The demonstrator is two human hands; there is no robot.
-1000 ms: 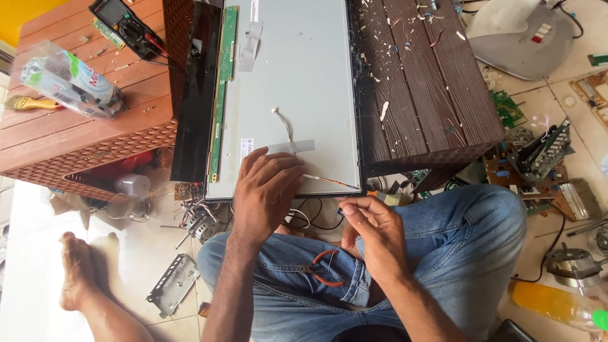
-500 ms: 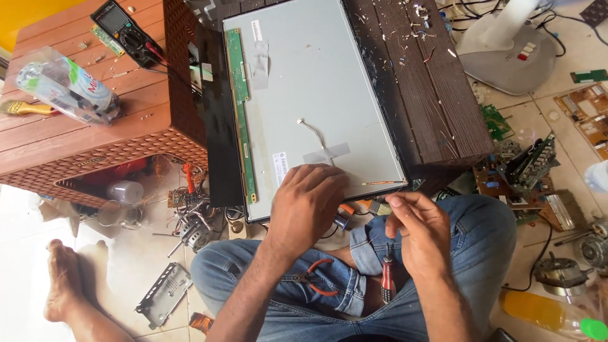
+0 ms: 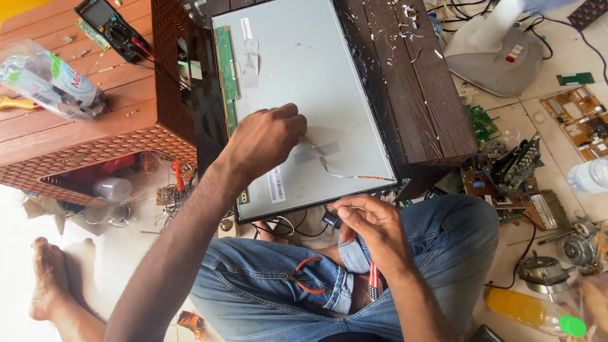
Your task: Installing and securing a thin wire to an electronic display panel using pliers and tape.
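Clutter all round here: a black multimeter (image 3: pixel 106 22) sits on the reddish wooden table (image 3: pixel 69 114) far left, with a crumpled clear plastic bag (image 3: pixel 50 82) beside it, and loose circuit boards (image 3: pixel 579 117) are scattered over the tiled floor on the right, near a grey plastic monitor stand (image 3: pixel 497 54). A yellow bottle with a green cap (image 3: pixel 532 311) lies near right, and a small motor (image 3: pixel 577 248) rests just beyond it. Red-handled pliers (image 3: pixel 303 277) lie in the person's lap on the blue jeans (image 3: pixel 437 247). Nothing blocks the work itself; only the left hand (image 3: pixel 269 136) covers part of it. That work is a flat display panel (image 3: pixel 297 95), grey metal back facing up, lying on a dark slatted table (image 3: pixel 411 82) with its near edge overhanging toward the knees. A green strip board (image 3: pixel 226 76) runs down its left side, patches of grey tape (image 3: pixel 250 54) hold things down, and a thin flat cable (image 3: pixel 348 175) snakes from the taped middle toward the near right edge. The left hand rests on the panel's middle, fingers curled together and pressing at the tape. The right hand (image 3: pixel 373 228) hovers just off the near edge, fingertips pinched together on something small; what it is, I can't tell.
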